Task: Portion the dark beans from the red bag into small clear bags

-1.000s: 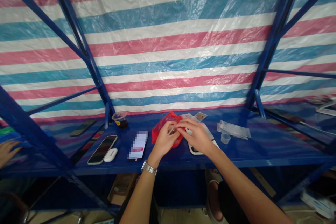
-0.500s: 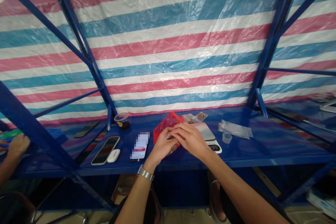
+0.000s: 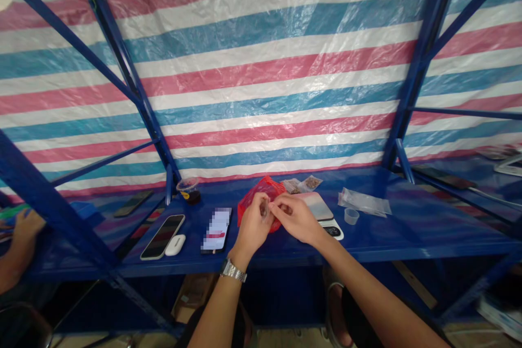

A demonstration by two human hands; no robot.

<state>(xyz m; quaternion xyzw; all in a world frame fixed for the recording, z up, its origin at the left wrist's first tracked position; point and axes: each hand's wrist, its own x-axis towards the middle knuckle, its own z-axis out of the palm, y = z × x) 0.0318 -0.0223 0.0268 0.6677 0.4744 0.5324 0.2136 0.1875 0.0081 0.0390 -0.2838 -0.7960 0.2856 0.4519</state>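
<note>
My left hand (image 3: 256,224) is closed, its thumb and fingers pinching what looks like a small clear plastic bag (image 3: 265,209), mostly hidden by the fingers. My right hand (image 3: 297,216) is closed too, fingertips pinched at the bag's edge and meeting the left ones. Behind and under both hands lies a red plastic bag (image 3: 256,191), its contents hidden. Just right of my right hand is a digital scale (image 3: 332,229) with a shiny plate. Two small clear bags of brown bits (image 3: 312,181) rest behind it.
Flat clear bags (image 3: 365,202) and a small plastic cup (image 3: 351,216) lie to the right. Leftward are a lit phone (image 3: 216,230), a dark phone (image 3: 163,236), a white earbud case (image 3: 175,245) and a cup of dark liquid (image 3: 190,191). Another person's hand (image 3: 28,228) shows far left.
My fingers have shifted from lying over one another to a pinch at the fingertips. The left wrist has moved slightly right, and the red bag has shifted slightly.
</note>
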